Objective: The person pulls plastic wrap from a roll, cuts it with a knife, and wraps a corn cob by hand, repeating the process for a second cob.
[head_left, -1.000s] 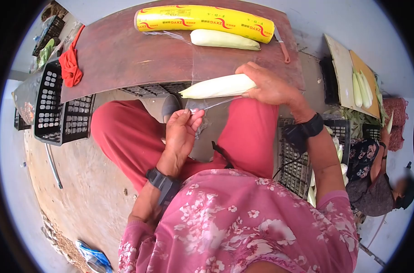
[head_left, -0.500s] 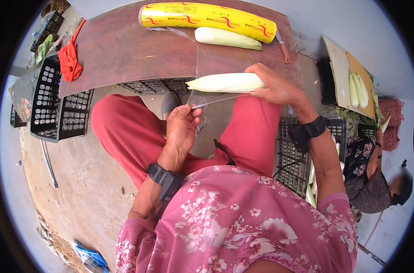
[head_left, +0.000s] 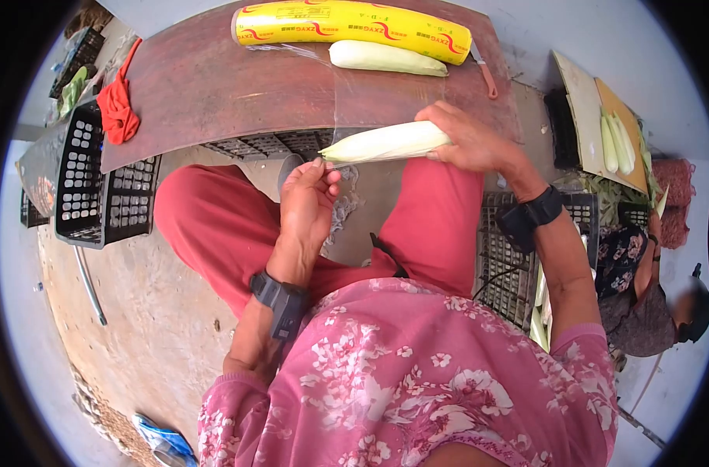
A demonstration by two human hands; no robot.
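My right hand (head_left: 473, 140) is closed around the thick end of a pale, husked ear of corn (head_left: 381, 142), held level just off the table's front edge. By the corn's pointed end, my left hand (head_left: 309, 201) pinches the edge of a clear sheet of plastic film (head_left: 370, 101). That film runs from the table down under the corn, pulled snug along its lower side. A second ear of corn (head_left: 389, 59) lies on the table in front of a yellow roll of cling film (head_left: 354, 23).
A knife (head_left: 485, 74) lies at the right end of the brown table (head_left: 214, 93); a red cloth (head_left: 117, 113) hangs at its left. Black crates (head_left: 124, 198) stand left, with another crate (head_left: 504, 272) at my right. Several corn ears (head_left: 617, 144) rest on a board. Another person (head_left: 642, 311) sits far right.
My left hand has moved up to the corn's tip, bringing the film edge close against the corn. The corn has tilted slightly, its tip lower. My right hand keeps its hold.
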